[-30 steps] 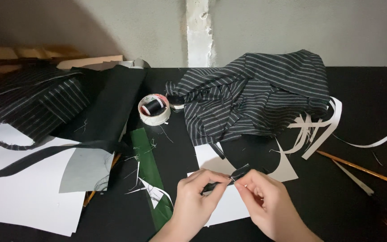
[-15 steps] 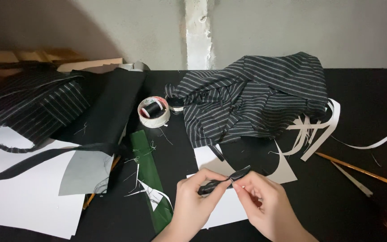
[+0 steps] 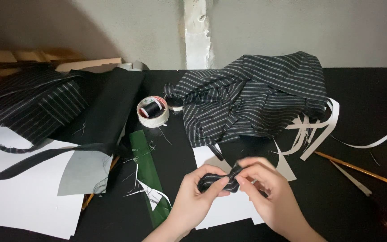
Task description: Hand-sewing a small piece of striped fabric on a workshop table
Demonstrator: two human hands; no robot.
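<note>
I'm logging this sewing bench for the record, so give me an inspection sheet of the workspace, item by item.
Surface: black table, partly covered by white paper sheets.
Job's things: small dark striped fabric strip, bunched between both hands.
Clutter: striped fabric heap; second striped piece with a strap; black cloth; tape roll with a black thread spool standing inside it; green strip; white paper trimmings; pencil.
Grippers: left hand and right hand both pinch the strip.
Cables: nothing seen.
Surroundings: grey wall behind the table, wooden pieces at far left.
</note>
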